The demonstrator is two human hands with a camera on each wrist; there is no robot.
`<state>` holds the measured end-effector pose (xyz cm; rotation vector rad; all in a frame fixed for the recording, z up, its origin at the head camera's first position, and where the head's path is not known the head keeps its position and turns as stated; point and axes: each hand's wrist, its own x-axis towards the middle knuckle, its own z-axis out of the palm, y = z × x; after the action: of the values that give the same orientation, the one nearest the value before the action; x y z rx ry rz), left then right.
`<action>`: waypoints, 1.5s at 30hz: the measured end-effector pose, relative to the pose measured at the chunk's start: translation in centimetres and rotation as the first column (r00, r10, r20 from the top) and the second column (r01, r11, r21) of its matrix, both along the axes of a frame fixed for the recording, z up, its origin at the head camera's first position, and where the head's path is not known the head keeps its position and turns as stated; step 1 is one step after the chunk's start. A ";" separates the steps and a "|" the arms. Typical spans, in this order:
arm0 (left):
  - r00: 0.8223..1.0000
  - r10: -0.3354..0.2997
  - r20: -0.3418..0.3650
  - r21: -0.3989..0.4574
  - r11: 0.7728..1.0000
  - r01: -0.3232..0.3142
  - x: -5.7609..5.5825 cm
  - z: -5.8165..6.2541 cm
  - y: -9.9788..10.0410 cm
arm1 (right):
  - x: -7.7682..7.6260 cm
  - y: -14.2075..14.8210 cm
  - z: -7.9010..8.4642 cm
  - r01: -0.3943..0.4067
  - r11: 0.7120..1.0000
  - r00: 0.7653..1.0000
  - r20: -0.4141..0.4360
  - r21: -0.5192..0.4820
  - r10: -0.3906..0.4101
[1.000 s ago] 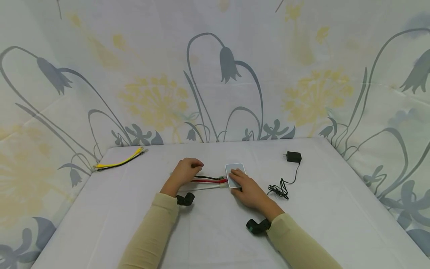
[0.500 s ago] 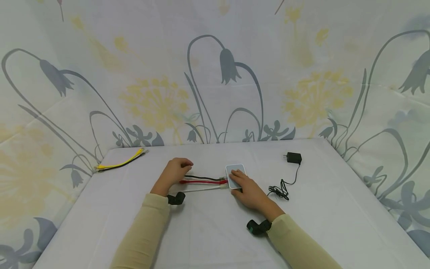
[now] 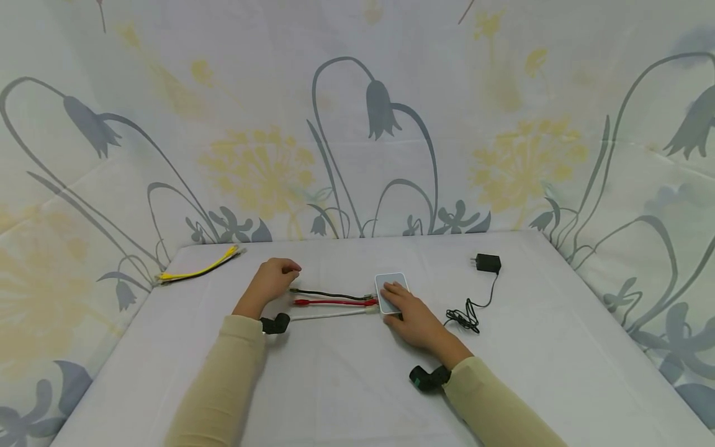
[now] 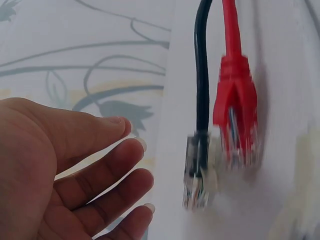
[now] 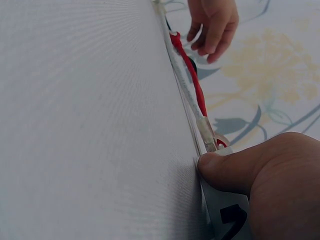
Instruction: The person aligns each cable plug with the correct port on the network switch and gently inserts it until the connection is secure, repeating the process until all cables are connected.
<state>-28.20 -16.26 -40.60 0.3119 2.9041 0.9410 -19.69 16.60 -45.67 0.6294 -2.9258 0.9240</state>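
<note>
A small white network box [image 3: 403,280] lies on the table under my right hand [image 3: 416,320]. Its fingers lie straight on the top face, and the thumb [image 5: 225,170] presses the near side. From the box's left side run three network cables: a black one [image 3: 329,293], a red one [image 3: 335,302] and a white one [image 3: 329,315]. My left hand [image 3: 270,279] hovers left of the black and red cables' free ends, fingers loosely bent, holding nothing. In the left wrist view the black cable's clear plug [image 4: 198,170] and the red cable's plug [image 4: 237,120] hang beside it.
A black power adapter [image 3: 488,262] lies at the back right, its bundled cord [image 3: 465,316] reaching toward the box. At the back left, a yellow cable [image 3: 198,272] and another black cable [image 3: 209,269] lie together. A patterned cloth [image 3: 346,155] surrounds the white table [image 3: 357,397].
My left hand has moved left, away from the box, uncovering the free ends of the black and red cables. The right hand and the box stay in place.
</note>
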 end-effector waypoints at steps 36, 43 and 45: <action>0.988 0.157 0.009 -0.145 0.977 -0.154 -2.5 -0.7 -5.6 | -0.1 0.0 -0.2 0.005 1.000 1.000 0.005 0.000 -0.005; 0.982 0.186 0.024 -0.168 0.969 -0.179 -3.1 -0.8 -6.7 | 0.1 0.0 -0.1 0.012 1.000 1.000 0.007 -0.027 -0.011; 0.980 0.195 0.032 -0.170 0.968 -0.187 -3.1 -0.7 -7.0 | 0.1 0.0 -0.1 0.017 1.000 1.000 0.015 -0.022 -0.016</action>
<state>-31.35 -23.27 -41.29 -0.0019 2.9826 0.7092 -19.60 16.58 -45.77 0.5988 -2.9243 0.9626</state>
